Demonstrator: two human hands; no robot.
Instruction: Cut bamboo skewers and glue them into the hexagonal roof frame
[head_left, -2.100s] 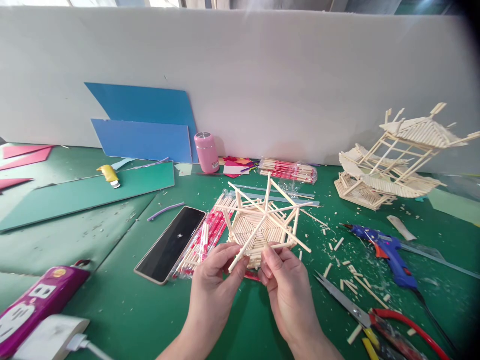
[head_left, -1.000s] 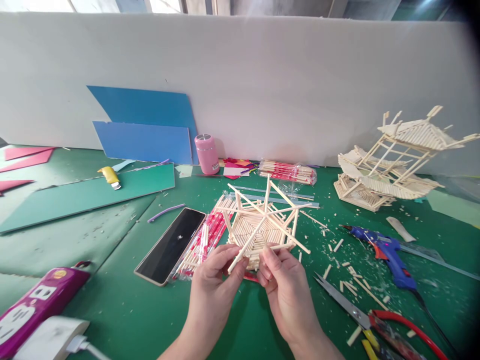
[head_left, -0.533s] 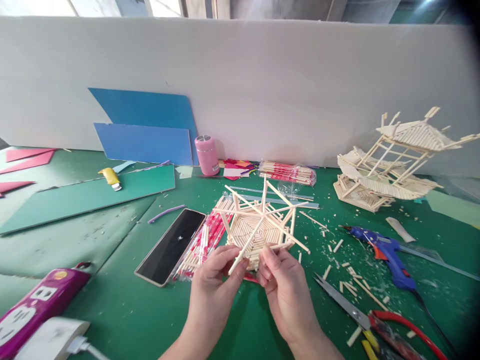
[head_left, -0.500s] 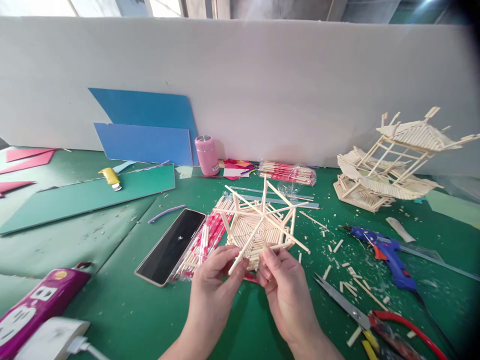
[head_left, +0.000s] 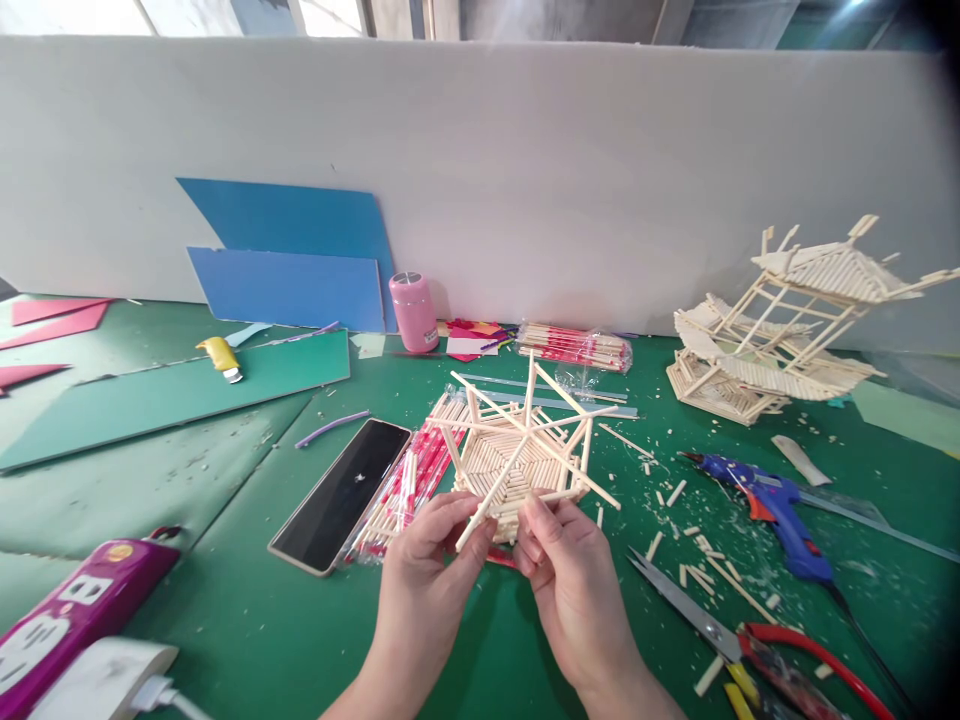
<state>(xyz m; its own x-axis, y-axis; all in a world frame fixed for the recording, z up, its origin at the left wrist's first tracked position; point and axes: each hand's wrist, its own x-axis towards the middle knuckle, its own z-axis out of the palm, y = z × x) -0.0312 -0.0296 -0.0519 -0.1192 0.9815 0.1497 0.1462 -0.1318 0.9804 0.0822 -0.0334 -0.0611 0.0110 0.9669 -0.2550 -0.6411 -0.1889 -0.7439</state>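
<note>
A six-sided model of thin wooden sticks [head_left: 517,462] stands at mid-table, with a planked floor, short posts and sticks crossing over the top like a star. My left hand [head_left: 435,560] pinches the near end of one crossing stick between thumb and fingers. On the near right side, my right hand [head_left: 566,560] pinches a short stick [head_left: 559,494] that lies along the model's front edge. Fingers hide the exact contact points there. Packs of red-and-white wrapped sticks [head_left: 420,460] lie just left of the model.
A phone [head_left: 341,497] lies left. On the right are a blue glue gun [head_left: 772,505], scissors [head_left: 701,605], stick offcuts and a tiered stick pavilion [head_left: 780,330]. A pink flask [head_left: 414,312] stands behind; a purple power strip [head_left: 82,610] lies front left.
</note>
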